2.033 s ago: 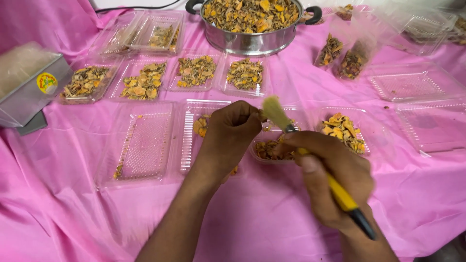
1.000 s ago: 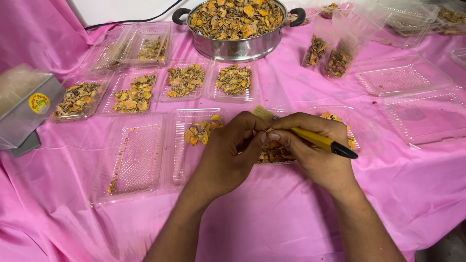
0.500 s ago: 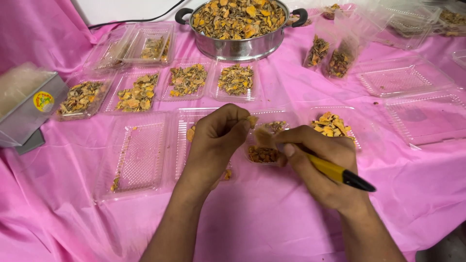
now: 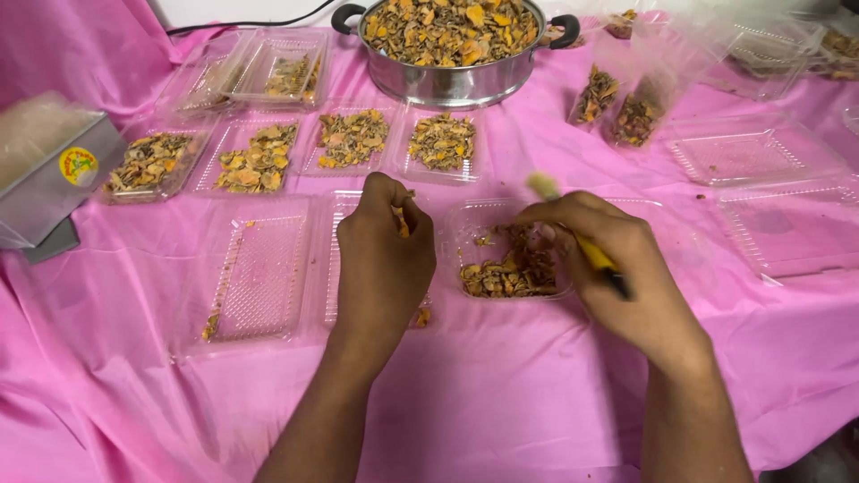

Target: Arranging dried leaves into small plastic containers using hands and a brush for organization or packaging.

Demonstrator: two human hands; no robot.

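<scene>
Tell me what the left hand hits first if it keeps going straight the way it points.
Probably the clear tray of dried pieces just beyond the left hand; depth is unclear, so it might pass above it.

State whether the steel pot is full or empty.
Full: the steel pot is heaped to its rim with yellow-brown dried pieces.

A pink cloth [image 4: 501, 402] covers the table under even light, a pale wall [image 4: 242, 11] behind.

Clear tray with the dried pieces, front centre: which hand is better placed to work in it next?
Probably the right hand: it holds the yellow tool over the clear tray. The left hand sits beside it, pinching a small piece.
</scene>
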